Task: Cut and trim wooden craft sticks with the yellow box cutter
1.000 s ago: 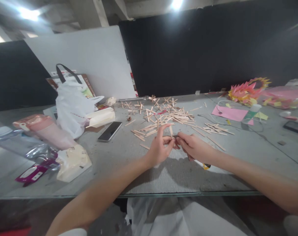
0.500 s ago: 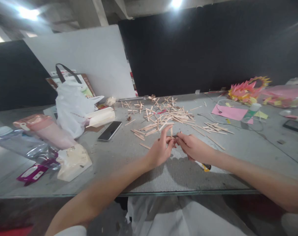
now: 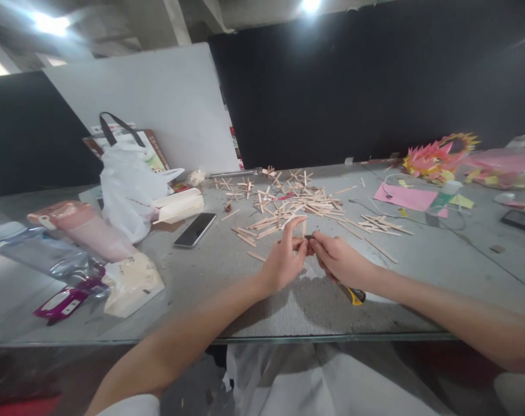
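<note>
My left hand [image 3: 285, 258] and my right hand [image 3: 338, 259] meet over the grey table [image 3: 227, 271], fingertips pinched together on a short wooden stick [image 3: 304, 229] that stands up between them. The left index finger points upward. Just behind the hands lies a loose pile of wooden sticks [image 3: 288, 211], some glued into small crosses. A yellow and black tool [image 3: 354, 295] lies under my right wrist.
A smartphone [image 3: 194, 230] lies left of the pile. Further left are a white plastic bag [image 3: 130, 188], a pink bottle [image 3: 82, 228] and packets [image 3: 130, 283]. Pink paper [image 3: 404, 197], a spiky paper craft [image 3: 431, 158] and a second phone [image 3: 522, 219] sit at the right.
The hands stay pinched on the stick and have shifted slightly up and away. The tool under my right wrist shows more clearly now.
</note>
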Motion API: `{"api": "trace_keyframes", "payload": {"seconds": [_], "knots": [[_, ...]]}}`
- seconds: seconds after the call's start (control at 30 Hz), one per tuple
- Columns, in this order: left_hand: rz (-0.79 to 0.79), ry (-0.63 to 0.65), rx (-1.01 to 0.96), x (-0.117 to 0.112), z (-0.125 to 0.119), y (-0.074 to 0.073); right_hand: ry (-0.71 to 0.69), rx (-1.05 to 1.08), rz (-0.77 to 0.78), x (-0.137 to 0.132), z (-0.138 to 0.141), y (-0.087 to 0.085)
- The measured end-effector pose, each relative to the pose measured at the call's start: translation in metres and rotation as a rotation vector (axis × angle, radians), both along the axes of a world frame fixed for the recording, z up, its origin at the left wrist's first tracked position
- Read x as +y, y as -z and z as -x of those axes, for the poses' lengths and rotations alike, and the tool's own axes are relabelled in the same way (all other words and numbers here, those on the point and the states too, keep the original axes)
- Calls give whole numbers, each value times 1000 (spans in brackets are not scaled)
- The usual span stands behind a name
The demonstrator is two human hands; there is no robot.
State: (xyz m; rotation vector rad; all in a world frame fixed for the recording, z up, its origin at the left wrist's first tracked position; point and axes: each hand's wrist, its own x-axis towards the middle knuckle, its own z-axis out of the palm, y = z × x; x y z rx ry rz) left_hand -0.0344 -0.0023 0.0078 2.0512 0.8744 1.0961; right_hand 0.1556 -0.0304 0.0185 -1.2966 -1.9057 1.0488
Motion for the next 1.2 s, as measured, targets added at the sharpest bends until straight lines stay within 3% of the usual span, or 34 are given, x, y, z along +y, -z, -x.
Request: {"api": "trace_keyframes", "payload": {"seconds": [0.37, 0.6, 0.73, 0.93, 1.03, 1.2], "knots": [[163, 98, -117, 4, 0, 4, -4, -216, -89, -6, 1, -14], [5, 40, 183, 3, 6, -1, 23, -380, -125, -8, -1, -25], [-37, 59, 210, 6, 7, 0, 28, -357, -81, -8, -1, -26], [17, 17, 85, 7, 5, 4, -32, -140, 66, -16, 5, -24], [-3, 27, -34, 4, 3, 3, 33, -83, -5, -16, 2, -22], [130, 120, -284, 2, -1, 0, 19, -84, -114, -14, -3, -22]]}}
